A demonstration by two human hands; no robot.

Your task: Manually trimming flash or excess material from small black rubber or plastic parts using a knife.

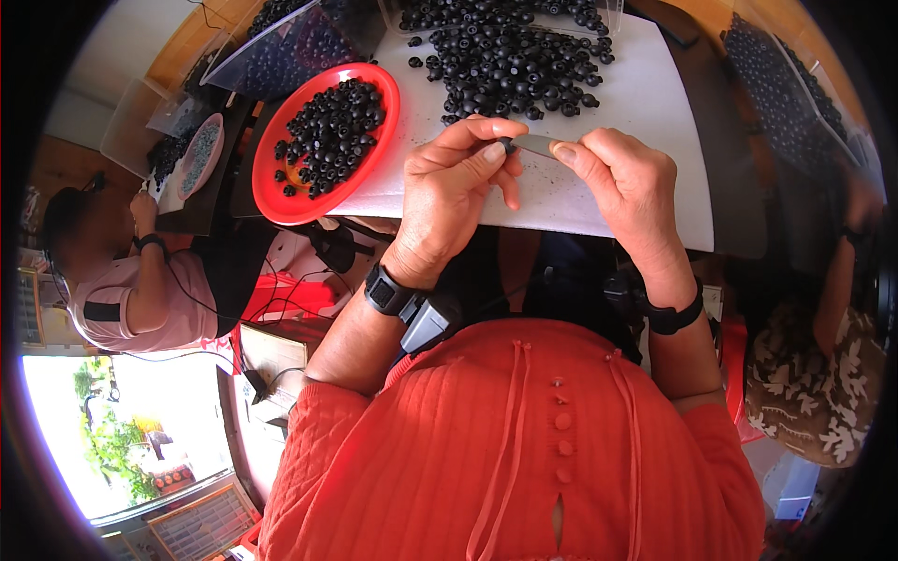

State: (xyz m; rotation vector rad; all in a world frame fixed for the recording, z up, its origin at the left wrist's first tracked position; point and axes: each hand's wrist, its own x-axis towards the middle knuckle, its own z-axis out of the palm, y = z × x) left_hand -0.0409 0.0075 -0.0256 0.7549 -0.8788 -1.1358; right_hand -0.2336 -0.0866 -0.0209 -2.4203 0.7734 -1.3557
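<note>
My left hand (pixel 451 192) pinches a small black round part (pixel 506 145) between thumb and forefinger, above a white sheet (pixel 645 103) on the table. My right hand (pixel 625 182) grips a thin grey metal blade (pixel 535 145) whose tip touches that black part. Both hands are close together near the sheet's front edge. A loose heap of the same black parts (pixel 510 65) lies on the sheet just beyond my hands. A red round plate (pixel 271 196) with several black parts on it sits to the left of my left hand.
Clear plastic bags full of black parts (pixel 281 47) lie at the back left and at the right (pixel 786 93). Another person in a pink top (pixel 140 290) works at the left beside a small dish (pixel 199 154). A person in a patterned garment (pixel 814 374) is at the right.
</note>
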